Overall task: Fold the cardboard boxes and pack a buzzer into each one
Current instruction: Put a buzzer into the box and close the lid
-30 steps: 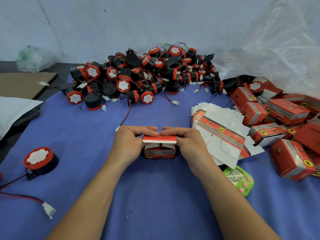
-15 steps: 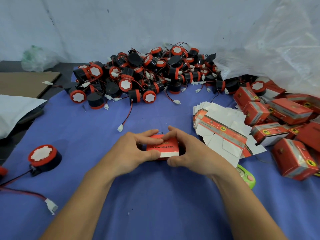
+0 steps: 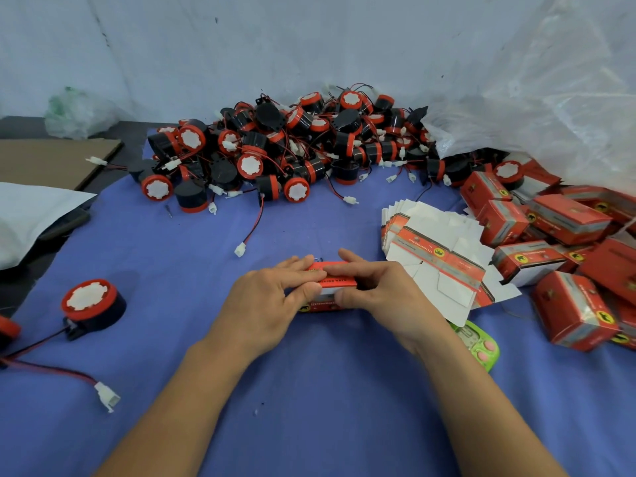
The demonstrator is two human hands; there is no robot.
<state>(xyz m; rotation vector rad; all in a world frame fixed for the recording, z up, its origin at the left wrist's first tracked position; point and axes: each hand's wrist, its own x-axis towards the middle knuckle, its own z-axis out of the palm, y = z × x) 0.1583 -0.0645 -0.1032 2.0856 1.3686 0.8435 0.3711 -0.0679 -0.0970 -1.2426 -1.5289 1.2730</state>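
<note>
Left hand (image 3: 268, 304) and right hand (image 3: 385, 297) both grasp the small red box (image 3: 335, 281), one at each end. The fingers lie across its top flap and the thumbs bear on the near face. The box sits on the blue cloth (image 3: 309, 390) directly in front of the person, its lid down or nearly so; whether the tuck is fully seated cannot be told.

Assessment: thin printed card, light even when loaded, smooth-faced, and liable to crease under point pressure. It is best held at the end edges and corners, where the folds stiffen it, not mid-panel.

Flat box blanks (image 3: 444, 256) lie just right of the hands, with finished boxes (image 3: 571, 304) beyond them. The buzzer heap (image 3: 285, 146) lies at the far side, and one loose buzzer (image 3: 91, 302) well to the left.
</note>
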